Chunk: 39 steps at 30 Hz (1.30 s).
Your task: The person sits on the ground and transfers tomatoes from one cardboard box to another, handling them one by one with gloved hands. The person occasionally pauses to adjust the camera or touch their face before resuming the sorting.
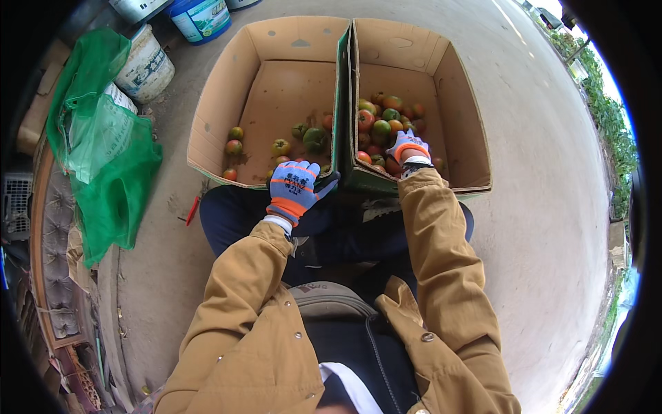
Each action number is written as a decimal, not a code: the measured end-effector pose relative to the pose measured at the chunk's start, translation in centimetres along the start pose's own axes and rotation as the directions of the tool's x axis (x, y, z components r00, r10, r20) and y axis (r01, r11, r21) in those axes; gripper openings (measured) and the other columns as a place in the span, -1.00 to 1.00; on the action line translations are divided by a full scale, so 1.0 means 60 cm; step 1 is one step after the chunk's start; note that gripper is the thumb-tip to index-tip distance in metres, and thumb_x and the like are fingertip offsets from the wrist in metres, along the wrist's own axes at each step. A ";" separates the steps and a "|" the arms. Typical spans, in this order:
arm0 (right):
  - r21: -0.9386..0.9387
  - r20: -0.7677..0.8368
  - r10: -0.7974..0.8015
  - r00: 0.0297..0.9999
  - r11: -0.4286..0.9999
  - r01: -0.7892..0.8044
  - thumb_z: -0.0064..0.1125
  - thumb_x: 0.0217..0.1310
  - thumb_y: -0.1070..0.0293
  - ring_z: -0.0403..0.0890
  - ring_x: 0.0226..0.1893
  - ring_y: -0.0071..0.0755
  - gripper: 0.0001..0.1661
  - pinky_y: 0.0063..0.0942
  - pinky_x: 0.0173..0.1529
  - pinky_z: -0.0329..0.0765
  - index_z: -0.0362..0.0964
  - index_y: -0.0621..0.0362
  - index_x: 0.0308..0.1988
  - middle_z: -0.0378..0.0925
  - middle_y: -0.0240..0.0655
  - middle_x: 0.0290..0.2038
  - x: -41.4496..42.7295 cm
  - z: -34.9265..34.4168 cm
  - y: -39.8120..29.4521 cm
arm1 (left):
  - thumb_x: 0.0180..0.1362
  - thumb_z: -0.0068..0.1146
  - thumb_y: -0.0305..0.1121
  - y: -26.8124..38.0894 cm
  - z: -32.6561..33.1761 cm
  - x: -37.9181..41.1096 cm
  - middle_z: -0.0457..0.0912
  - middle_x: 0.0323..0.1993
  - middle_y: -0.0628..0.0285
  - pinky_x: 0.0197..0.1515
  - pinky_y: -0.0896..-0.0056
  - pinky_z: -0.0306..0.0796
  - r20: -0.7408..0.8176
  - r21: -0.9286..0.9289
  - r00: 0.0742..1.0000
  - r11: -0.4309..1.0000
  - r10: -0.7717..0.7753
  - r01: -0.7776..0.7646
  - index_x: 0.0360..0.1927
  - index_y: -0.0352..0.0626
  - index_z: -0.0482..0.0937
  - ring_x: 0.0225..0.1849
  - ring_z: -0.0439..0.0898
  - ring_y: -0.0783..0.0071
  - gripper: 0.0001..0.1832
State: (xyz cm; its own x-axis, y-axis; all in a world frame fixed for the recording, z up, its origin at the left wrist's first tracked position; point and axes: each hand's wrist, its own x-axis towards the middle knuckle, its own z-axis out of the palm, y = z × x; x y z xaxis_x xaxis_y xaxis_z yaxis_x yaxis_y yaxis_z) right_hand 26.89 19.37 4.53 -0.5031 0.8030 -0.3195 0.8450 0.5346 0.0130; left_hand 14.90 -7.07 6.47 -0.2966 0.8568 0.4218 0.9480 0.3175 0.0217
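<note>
Two open cardboard boxes stand side by side in front of me. In the left cardboard box (pixel 289 77), green and reddish tomatoes (pixel 314 139) lie scattered over the bottom. A denser heap of red, orange and green tomatoes (pixel 381 127) fills part of the right cardboard box (pixel 465 119). My left hand (pixel 295 187), in a blue and orange glove, lies over the left box's near rim, thumb spread to the right; its palm side is hidden. Gloved alike, my right hand (pixel 409 146) reaches into the right box at the heap; whether its fingers grip a tomato is hidden.
Red-handled pliers or pruners (pixel 193 209) lie on the concrete floor (pixel 538 207) left of my knee. Green mesh netting (pixel 114 191) drapes at the left, by a dirty white bucket (pixel 146 64) and a blue bucket (pixel 200 20). A tufted padded panel (pixel 58 259) leans farther left.
</note>
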 end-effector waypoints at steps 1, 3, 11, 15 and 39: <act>0.028 0.037 0.002 0.999 1.000 -0.003 0.34 -0.01 -0.09 0.44 0.19 -0.03 -0.18 -0.14 0.19 0.42 0.32 0.06 0.19 0.36 -0.16 0.24 0.010 0.007 0.004 | 0.00 0.20 0.18 0.001 -0.001 0.001 0.61 -0.41 0.31 -0.19 0.30 0.38 0.006 -0.004 1.000 1.000 0.001 -0.001 -0.48 0.00 0.60 -0.33 0.57 0.29 -0.56; 0.077 0.104 -0.010 0.995 0.997 0.001 0.36 -0.03 -0.10 0.45 0.17 -0.04 -0.18 -0.15 0.19 0.43 0.35 0.07 0.17 0.41 -0.15 0.20 0.024 0.006 0.012 | 0.00 0.20 0.18 0.002 -0.002 0.001 0.60 -0.42 0.31 -0.20 0.30 0.37 0.015 -0.005 1.000 1.000 -0.001 0.001 -0.48 0.00 0.59 -0.33 0.56 0.29 -0.57; 0.134 0.098 0.045 0.994 0.989 -0.058 0.36 -0.02 -0.10 0.46 0.18 -0.09 -0.10 -0.19 0.18 0.44 0.26 0.08 0.24 0.44 -0.16 0.18 0.029 -0.011 0.012 | 0.00 0.21 0.16 0.000 -0.004 0.000 0.59 -0.43 0.32 -0.22 0.28 0.35 -0.002 -0.006 1.000 1.000 0.002 -0.002 -0.46 0.00 0.58 -0.34 0.56 0.28 -0.58; 0.157 0.108 0.091 0.990 0.982 -0.107 0.36 -0.03 -0.13 0.44 0.22 -0.12 0.05 -0.18 0.21 0.43 0.10 0.07 0.33 0.37 -0.19 0.25 0.044 -0.005 0.018 | 0.00 0.21 0.17 0.001 -0.003 -0.001 0.61 -0.40 0.31 -0.20 0.28 0.36 0.013 -0.018 1.000 1.000 -0.013 0.013 -0.46 0.00 0.58 -0.32 0.56 0.28 -0.57; 0.100 0.112 -0.016 0.994 0.995 0.005 0.30 0.00 -0.17 0.41 0.21 -0.06 -0.11 -0.22 0.24 0.39 0.30 0.12 0.21 0.41 -0.11 0.20 0.020 -0.019 0.012 | 0.01 0.17 0.21 0.000 -0.003 -0.003 0.66 -0.33 0.28 -0.17 0.31 0.37 0.017 0.006 1.000 1.000 -0.017 0.017 -0.47 -0.01 0.59 -0.32 0.59 0.30 -0.54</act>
State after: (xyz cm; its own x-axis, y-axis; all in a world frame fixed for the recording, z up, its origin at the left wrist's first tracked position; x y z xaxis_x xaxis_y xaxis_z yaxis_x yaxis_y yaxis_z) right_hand 26.72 21.01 5.23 -0.4931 0.7596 -0.4240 0.8564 0.5095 -0.0831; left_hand 14.98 -7.29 6.54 -0.3145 0.8580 0.4060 0.9421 0.3344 0.0231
